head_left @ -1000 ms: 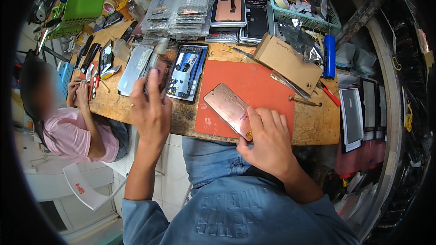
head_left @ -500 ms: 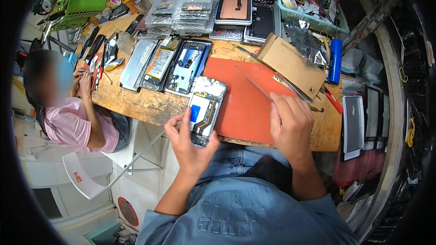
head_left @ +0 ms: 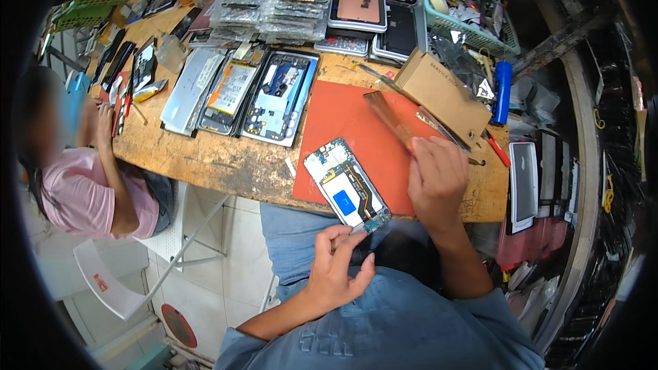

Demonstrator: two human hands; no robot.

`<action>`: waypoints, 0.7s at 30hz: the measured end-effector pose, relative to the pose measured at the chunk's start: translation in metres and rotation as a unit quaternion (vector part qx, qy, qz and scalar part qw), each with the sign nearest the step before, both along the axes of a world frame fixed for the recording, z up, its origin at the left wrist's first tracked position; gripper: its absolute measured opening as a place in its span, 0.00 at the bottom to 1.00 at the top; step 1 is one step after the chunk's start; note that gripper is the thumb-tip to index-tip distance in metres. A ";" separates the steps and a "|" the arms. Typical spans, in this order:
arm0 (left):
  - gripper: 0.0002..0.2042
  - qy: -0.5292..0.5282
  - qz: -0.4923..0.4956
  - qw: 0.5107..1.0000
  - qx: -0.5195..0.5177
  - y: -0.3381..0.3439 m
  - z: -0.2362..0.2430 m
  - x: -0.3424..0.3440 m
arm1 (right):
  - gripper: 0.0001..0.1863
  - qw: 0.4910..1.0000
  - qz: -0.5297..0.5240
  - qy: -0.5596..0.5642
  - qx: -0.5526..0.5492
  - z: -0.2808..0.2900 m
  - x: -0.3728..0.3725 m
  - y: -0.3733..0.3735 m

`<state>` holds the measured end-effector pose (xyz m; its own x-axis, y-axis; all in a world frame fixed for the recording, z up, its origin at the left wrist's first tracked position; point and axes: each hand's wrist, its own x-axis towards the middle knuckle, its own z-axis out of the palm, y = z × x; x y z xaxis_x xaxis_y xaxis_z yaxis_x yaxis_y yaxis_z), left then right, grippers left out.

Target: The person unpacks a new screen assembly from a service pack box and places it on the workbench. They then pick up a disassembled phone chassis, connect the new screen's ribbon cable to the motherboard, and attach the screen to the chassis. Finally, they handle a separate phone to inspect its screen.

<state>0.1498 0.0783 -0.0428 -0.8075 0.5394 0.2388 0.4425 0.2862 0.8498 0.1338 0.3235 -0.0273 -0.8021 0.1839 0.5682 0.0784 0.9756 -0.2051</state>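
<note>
An opened smartphone [head_left: 347, 188], its circuit board, a white panel with a blue square and a flex cable exposed, lies slanted on the red mat [head_left: 322, 106]. Its lower end reaches the table's front edge. There, the fingertips of my left hand [head_left: 336, 270] touch its bottom edge, with the thumb spread away from the fingers. My right hand [head_left: 439, 178], above the mat's right side, grips a long thin tool [head_left: 389, 118] pointing away to the upper left. Motion smears the tool into a brown band, so its exact kind is unclear.
Left of the mat lie opened phones [head_left: 279, 99]. Behind are bubble-wrapped stacks [head_left: 295, 0]. A cardboard box [head_left: 442, 89], a blue cylinder [head_left: 502, 92] and a red-handled tool [head_left: 498, 151] lie right. A turquoise basket [head_left: 510, 38] stands behind. Another person [head_left: 82, 192] sits left.
The phone has gone from my left hand's raised grip down onto the mat, turning its top leftward. My left hand has slid to its lower end. The tool in my right hand is moving.
</note>
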 end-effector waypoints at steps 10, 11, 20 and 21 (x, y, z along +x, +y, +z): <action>0.04 0.169 0.015 0.981 -0.096 0.000 0.027 -0.122 | 0.15 0.991 0.054 -0.109 -0.052 0.030 0.011 -0.020; 0.04 0.183 -0.004 0.977 -0.112 0.004 0.027 -0.130 | 0.14 0.989 0.059 -0.115 -0.075 0.028 0.013 -0.022; 0.04 0.258 -0.167 0.918 -0.250 0.020 0.046 -0.165 | 0.06 0.983 0.111 -0.091 -0.115 0.010 -0.017 -0.054; 0.05 0.237 -0.194 0.920 -0.246 0.020 0.045 -0.170 | 0.06 0.983 0.104 -0.083 -0.127 0.009 -0.016 -0.053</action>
